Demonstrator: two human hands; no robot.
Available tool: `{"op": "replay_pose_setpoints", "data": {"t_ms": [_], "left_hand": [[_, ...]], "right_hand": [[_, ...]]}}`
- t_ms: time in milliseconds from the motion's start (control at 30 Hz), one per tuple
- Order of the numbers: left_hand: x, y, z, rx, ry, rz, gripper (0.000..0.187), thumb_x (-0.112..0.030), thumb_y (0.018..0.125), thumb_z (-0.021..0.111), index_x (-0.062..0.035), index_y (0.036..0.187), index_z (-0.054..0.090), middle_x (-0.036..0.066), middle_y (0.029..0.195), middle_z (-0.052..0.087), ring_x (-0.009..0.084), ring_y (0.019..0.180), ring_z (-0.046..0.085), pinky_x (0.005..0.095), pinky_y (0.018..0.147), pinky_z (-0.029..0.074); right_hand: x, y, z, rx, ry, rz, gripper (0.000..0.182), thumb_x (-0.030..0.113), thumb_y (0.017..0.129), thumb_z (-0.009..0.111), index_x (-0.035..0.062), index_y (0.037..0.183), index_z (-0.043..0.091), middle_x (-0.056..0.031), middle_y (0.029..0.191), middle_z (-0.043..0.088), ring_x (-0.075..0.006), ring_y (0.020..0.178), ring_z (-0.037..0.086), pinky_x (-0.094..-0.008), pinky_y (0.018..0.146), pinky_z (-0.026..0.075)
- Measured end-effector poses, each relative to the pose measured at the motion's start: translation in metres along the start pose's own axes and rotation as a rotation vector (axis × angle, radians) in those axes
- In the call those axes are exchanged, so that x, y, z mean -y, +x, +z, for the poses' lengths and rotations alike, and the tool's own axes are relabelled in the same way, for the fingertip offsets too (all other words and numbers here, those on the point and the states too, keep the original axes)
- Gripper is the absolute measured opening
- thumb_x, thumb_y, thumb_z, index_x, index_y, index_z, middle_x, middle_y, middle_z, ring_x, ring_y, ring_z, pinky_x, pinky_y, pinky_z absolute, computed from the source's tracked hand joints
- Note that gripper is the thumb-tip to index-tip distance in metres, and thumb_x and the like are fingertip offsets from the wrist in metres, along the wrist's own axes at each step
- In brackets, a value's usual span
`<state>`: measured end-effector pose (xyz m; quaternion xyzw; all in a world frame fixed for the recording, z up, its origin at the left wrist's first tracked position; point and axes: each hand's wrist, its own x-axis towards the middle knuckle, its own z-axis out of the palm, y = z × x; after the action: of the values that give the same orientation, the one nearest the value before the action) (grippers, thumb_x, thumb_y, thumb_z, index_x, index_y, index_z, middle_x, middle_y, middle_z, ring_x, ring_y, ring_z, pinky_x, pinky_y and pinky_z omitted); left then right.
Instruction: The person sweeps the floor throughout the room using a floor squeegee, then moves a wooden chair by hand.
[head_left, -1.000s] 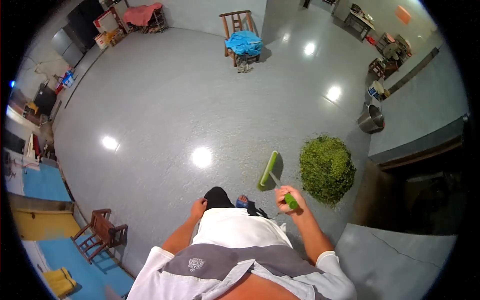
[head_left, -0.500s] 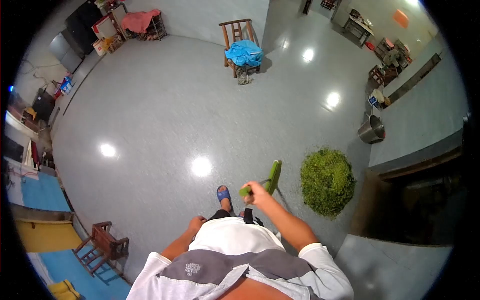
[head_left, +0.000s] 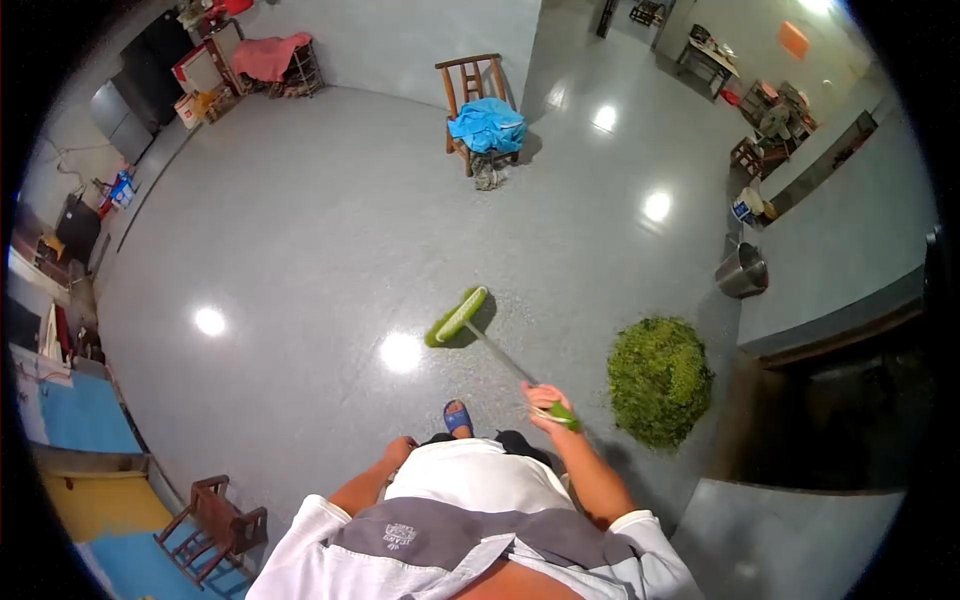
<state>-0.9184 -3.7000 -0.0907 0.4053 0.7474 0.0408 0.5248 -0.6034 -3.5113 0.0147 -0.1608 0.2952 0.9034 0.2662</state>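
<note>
A green broom (head_left: 458, 317) with a pale shaft has its head on the grey floor, left of centre ahead of my feet. My right hand (head_left: 550, 406) is wrapped round the green end of its handle. My left hand (head_left: 400, 450) rests by my left hip; its fingers are too small and hidden to make out. To the right of the broom lies a round heap of green plant bits (head_left: 660, 383). Small scraps are scattered on the floor between the broom and the heap.
A wooden chair (head_left: 475, 80) with a blue cloth (head_left: 487, 126) stands ahead. By the right wall is a metal bucket (head_left: 742, 271), with a dark doorway (head_left: 820, 415) nearer me. Another wooden chair (head_left: 213, 522) stands at the lower left. Furniture lines the far walls.
The broom head has swung from beside the green heap across to the left. My right hand has moved right and a little toward me, still round the handle.
</note>
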Motion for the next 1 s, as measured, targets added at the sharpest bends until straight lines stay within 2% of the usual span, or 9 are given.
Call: {"op": "replay_pose_setpoints", "data": {"t_ms": [33, 133, 400, 600, 733, 800, 867, 933, 1000], "left_hand": [[-0.001, 0.009, -0.001, 0.009, -0.003, 0.006, 0.031, -0.027, 0.070, 0.055, -0.0058, 0.092, 0.061, 0.018, 0.091, 0.059, 0.0308, 0.087, 0.056, 0.0362, 0.076, 0.043], [-0.008, 0.027, -0.012, -0.008, 0.159, 0.070, 0.029, -0.025, 0.069, 0.054, -0.0056, 0.090, 0.061, 0.018, 0.090, 0.059, 0.0312, 0.086, 0.056, 0.0371, 0.076, 0.043], [-0.036, 0.044, -0.018, -0.006, 0.114, 0.155, 0.028, -0.025, 0.070, 0.051, -0.0054, 0.086, 0.062, 0.017, 0.086, 0.059, 0.0314, 0.083, 0.056, 0.0376, 0.074, 0.044], [-0.029, 0.039, -0.006, 0.024, 0.051, 0.161, 0.029, -0.028, 0.070, 0.054, -0.0050, 0.087, 0.062, 0.018, 0.085, 0.059, 0.0314, 0.082, 0.057, 0.0371, 0.073, 0.044], [-0.019, 0.037, 0.010, -0.056, 0.030, 0.075, 0.031, -0.029, 0.071, 0.055, -0.0040, 0.087, 0.062, 0.019, 0.088, 0.059, 0.0320, 0.083, 0.057, 0.0366, 0.074, 0.044], [-0.021, 0.035, 0.011, -0.024, 0.055, 0.078, 0.033, -0.029, 0.071, 0.054, -0.0037, 0.091, 0.061, 0.019, 0.090, 0.059, 0.0316, 0.083, 0.057, 0.0360, 0.075, 0.043], [-0.038, 0.021, 0.007, -0.052, 0.020, 0.047, 0.033, -0.029, 0.071, 0.055, -0.0036, 0.092, 0.061, 0.019, 0.090, 0.059, 0.0311, 0.083, 0.057, 0.0357, 0.074, 0.044], [-0.048, 0.016, 0.005, -0.081, -0.015, 0.016, 0.034, -0.029, 0.071, 0.055, -0.0034, 0.092, 0.061, 0.019, 0.089, 0.059, 0.0307, 0.083, 0.057, 0.0355, 0.074, 0.044], [-0.051, 0.017, 0.012, -0.122, -0.099, 0.004, 0.032, -0.028, 0.072, 0.055, -0.0031, 0.090, 0.062, 0.019, 0.088, 0.059, 0.0301, 0.083, 0.058, 0.0351, 0.073, 0.044]], "right_hand": [[0.007, -0.011, -0.002, 0.001, 0.320, -0.073, 0.032, 0.008, 0.078, 0.037, -0.0060, 0.106, 0.034, 0.0031, 0.054, 0.039, -0.0058, 0.038, 0.039, -0.0220, 0.033, 0.031], [-0.003, -0.040, 0.007, 0.025, 0.316, -0.169, 0.035, 0.005, 0.077, 0.037, -0.0091, 0.108, 0.030, 0.0024, 0.054, 0.039, -0.0065, 0.035, 0.039, -0.0219, 0.033, 0.031], [0.009, -0.079, 0.034, -0.142, 0.008, -0.258, 0.035, 0.007, 0.078, 0.042, -0.0057, 0.109, 0.029, 0.0030, 0.053, 0.041, -0.0067, 0.043, 0.043, -0.0223, 0.042, 0.035], [0.060, -0.078, 0.037, -0.274, -0.091, -0.212, 0.014, 0.006, 0.076, 0.043, 0.0007, 0.088, 0.037, 0.0019, 0.056, 0.042, -0.0095, 0.046, 0.042, -0.0240, 0.046, 0.038], [0.089, -0.031, 0.050, -0.415, -0.526, -0.269, 0.008, 0.009, 0.071, 0.046, 0.0022, 0.069, 0.041, -0.0055, 0.056, 0.042, -0.0145, 0.050, 0.046, -0.0271, 0.046, 0.041], [0.069, -0.001, 0.078, -0.700, -0.904, -0.415, 0.011, 0.013, 0.070, 0.047, 0.0033, 0.067, 0.041, -0.0080, 0.057, 0.043, -0.0191, 0.051, 0.047, -0.0276, 0.046, 0.041], [0.049, 0.036, 0.099, -0.863, -0.898, -0.297, 0.011, 0.018, 0.066, 0.049, 0.0090, 0.060, 0.048, -0.0064, 0.055, 0.047, -0.0210, 0.048, 0.048, -0.0362, 0.044, 0.041], [0.072, 0.085, 0.060, -0.675, -0.875, -0.013, 0.011, 0.016, 0.070, 0.045, 0.0046, 0.070, 0.046, -0.0099, 0.060, 0.045, -0.0199, 0.043, 0.041, -0.0270, 0.034, 0.032], [0.053, 0.126, 0.048, -0.681, -0.850, 0.042, 0.011, 0.016, 0.070, 0.045, 0.0059, 0.068, 0.047, -0.0094, 0.058, 0.044, -0.0185, 0.039, 0.038, -0.0266, 0.029, 0.026]]}}
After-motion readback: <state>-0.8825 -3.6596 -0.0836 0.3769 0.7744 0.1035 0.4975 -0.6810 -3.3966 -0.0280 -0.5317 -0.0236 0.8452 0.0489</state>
